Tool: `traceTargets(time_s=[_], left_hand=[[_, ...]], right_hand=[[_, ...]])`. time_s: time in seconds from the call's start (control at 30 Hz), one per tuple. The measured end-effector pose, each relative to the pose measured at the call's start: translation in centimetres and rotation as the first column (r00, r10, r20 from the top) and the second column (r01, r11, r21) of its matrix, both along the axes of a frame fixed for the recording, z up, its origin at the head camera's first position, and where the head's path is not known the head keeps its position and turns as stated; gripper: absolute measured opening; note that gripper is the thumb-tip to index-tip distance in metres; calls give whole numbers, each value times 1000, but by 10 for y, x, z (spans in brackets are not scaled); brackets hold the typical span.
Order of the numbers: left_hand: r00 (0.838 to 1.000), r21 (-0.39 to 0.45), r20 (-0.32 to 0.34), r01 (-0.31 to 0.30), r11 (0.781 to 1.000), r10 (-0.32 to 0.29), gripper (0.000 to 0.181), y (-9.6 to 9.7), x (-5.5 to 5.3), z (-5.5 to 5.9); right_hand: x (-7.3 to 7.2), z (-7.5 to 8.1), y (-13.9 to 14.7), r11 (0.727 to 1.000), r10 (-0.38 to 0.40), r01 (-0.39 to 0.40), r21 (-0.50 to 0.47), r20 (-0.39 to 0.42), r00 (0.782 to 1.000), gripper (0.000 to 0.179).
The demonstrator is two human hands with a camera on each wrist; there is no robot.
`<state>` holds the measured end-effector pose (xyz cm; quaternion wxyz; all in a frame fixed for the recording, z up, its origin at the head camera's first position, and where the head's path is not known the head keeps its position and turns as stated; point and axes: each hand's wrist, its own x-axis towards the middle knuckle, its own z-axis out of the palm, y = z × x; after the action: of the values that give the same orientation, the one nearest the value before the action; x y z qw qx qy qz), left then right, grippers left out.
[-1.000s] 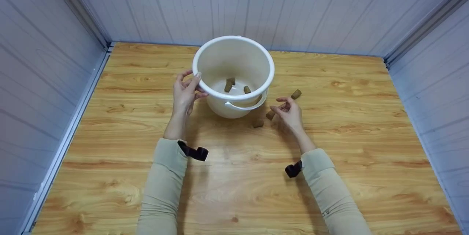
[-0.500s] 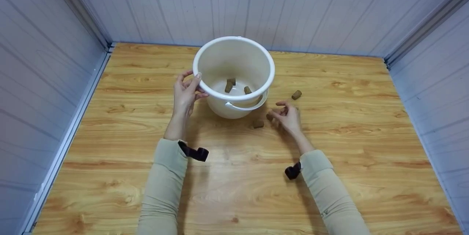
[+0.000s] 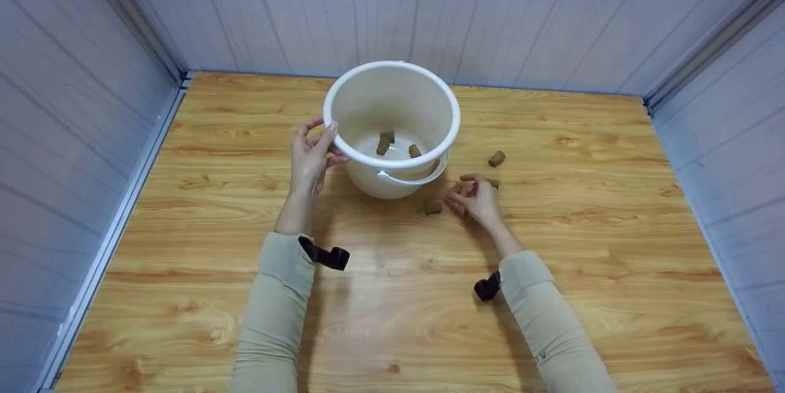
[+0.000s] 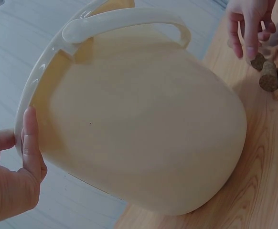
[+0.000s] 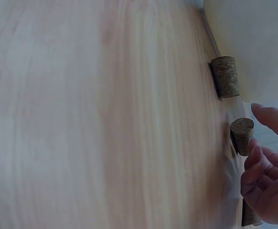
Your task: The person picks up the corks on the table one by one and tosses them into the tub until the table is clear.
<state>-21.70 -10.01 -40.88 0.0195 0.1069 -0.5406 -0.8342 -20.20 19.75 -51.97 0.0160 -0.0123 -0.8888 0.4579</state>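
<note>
My left hand [image 3: 310, 157] holds the rim of a white plastic bucket [image 3: 392, 163], thumb over the edge and fingers outside. Inside the bucket lie several brown cork stoppers [image 3: 414, 151]. To the bucket's right, my right hand [image 3: 483, 200] is low over the floor among loose corks. In the right wrist view, its thumb [image 5: 270, 119] and bent fingertips stand apart on either side of an upright-looking cork [image 5: 242, 136]. Another cork [image 5: 225, 77] lies beside the bucket, to the left of this hand in the head view. A third cork [image 3: 493, 183] shows partly behind the hand.
One more cork [image 3: 497, 159] lies farther back on the right. The bucket's handle [image 3: 417, 179] hangs down at its front right. Wood-patterned floor [image 3: 392, 319] spreads all around, bounded by a pale panelled back wall [image 3: 392, 7] and side walls.
My right hand has shifted slightly toward me and to the left, its thumb now lower beside the middle cork. A cork behind the hand has come into view. The left hand stays on the rim.
</note>
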Motion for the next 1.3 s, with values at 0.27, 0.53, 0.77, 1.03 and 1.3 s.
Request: traceTargets(time_s=[0.27,0.53,0.77,1.03,1.3], left_hand=[[1000,-5,0,0,1000,0,37,0,0,0],[1000,-3,-1,0,1000,0,36,0,0,0],[1000,2,-11,-7,1000,7,34,0,0,0],[1000,-10,-3,-12,1000,12,35,0,0,-1],[999,-22,36,-2,1000,2,38,-1,-1,0]], right_hand=[[1,-5,0,1000,-19,20,-13,26,999,45],[1,-7,-1,999,-41,41,-1,35,999,44],[0,-9,-2,999,-44,43,17,43,998,43],[0,-11,-1,999,-47,47,20,14,999,39],[1,-11,0,999,-53,53,6,28,998,35]])
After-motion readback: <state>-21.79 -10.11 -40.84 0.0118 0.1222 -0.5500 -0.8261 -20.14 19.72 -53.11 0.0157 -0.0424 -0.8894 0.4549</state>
